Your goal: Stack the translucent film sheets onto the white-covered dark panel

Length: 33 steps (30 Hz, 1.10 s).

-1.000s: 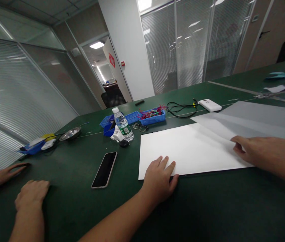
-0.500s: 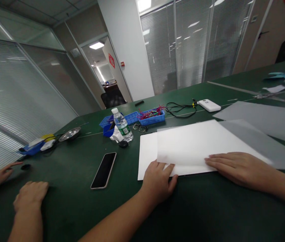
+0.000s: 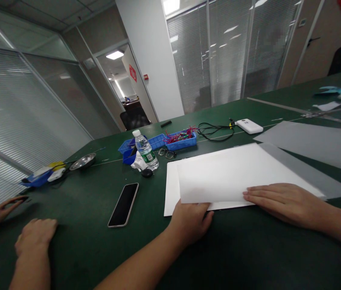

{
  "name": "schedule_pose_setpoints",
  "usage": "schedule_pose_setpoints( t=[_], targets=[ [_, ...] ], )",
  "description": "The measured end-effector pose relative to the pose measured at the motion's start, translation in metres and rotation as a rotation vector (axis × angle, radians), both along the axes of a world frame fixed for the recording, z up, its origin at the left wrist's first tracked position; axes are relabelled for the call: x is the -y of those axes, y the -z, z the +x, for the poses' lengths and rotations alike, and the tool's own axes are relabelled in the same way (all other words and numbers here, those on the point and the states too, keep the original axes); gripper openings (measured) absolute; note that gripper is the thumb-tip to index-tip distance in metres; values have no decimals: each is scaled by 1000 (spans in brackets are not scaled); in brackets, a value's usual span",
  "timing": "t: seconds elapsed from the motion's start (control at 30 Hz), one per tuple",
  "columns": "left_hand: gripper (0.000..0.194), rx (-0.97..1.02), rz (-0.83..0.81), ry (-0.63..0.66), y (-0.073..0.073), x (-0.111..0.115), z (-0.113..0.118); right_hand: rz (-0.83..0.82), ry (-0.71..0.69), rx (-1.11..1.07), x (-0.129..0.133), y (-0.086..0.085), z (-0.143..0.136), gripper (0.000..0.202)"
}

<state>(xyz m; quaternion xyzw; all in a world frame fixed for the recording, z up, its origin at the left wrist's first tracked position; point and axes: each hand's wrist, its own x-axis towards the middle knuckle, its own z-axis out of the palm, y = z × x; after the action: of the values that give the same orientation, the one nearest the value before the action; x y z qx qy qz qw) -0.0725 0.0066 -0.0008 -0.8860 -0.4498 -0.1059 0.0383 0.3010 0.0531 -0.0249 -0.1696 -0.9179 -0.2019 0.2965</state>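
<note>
Where the table's [image 3: 249,257] near edge meets the person, a translucent sheet [image 3: 233,173] lies over a white board [image 3: 172,193], the board showing only as a strip at the sheet's 9 o'clock side and along the near edge. The sheet looks thin, light and limp, probably slick on the smooth board and quick to crease; flat palm pressure near an edge seems the safer hold, not a pinch mid-sheet. The board looks stiff and flat.

The left hand [image 3: 190,219] sits at the sheet's 7 o'clock corner, fingers extended and tucked under the sheet's edge, grasping nothing firmly that can be seen. The right hand [image 3: 282,199] lies flat at 5 o'clock, fingers straight and together, pressing the sheet down rather than gripping it.

More grey sheets [image 3: 309,141] lie at 2 o'clock, one partly under the working sheet. At 9 o'clock of the board rests a phone [image 3: 123,204], face up, near but apart. At 11 o'clock stand a water bottle [image 3: 146,151], glasses [image 3: 167,153] and blue trays [image 3: 173,141]; a black cable [image 3: 215,131] and white power bank [image 3: 249,126] lie at 12 o'clock. Nothing sits on the sheet itself.

Far off at 9 o'clock, another person's hands [image 3: 34,239] rest on the table, one touching a small dark thing, too small to identify.
</note>
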Motion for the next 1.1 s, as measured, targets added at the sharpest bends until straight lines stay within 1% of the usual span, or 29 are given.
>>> schedule_pose_setpoints(
  t=[0.1,0.2,0.3,0.43,0.6,0.73,0.87,0.97,1.1],
  targets=[
    [31,10,81,141,6,0,-2,25,14,1,-1,-1,0,61],
    [27,71,214,327,11,0,-3,17,11,-6,-1,-1,0,54],
    [24,111,272,422,14,0,-4,-11,12,-26,0,2,0,56],
    [25,52,270,438,14,-1,-5,-44,8,-42,0,7,-4,65],
    [27,-17,250,482,10,-1,-5,-87,13,-18,-1,9,-7,79],
    [27,-33,239,530,8,1,-4,-132,8,-25,-2,10,-8,85],
    [27,-32,246,542,7,1,-4,-215,-7,-49,-2,11,-7,81],
    [27,-53,241,535,7,2,-5,-264,-5,-63,-2,12,-7,72],
    [30,-20,259,535,7,2,-5,-265,-4,-40,-2,8,-6,59]
  ],
)
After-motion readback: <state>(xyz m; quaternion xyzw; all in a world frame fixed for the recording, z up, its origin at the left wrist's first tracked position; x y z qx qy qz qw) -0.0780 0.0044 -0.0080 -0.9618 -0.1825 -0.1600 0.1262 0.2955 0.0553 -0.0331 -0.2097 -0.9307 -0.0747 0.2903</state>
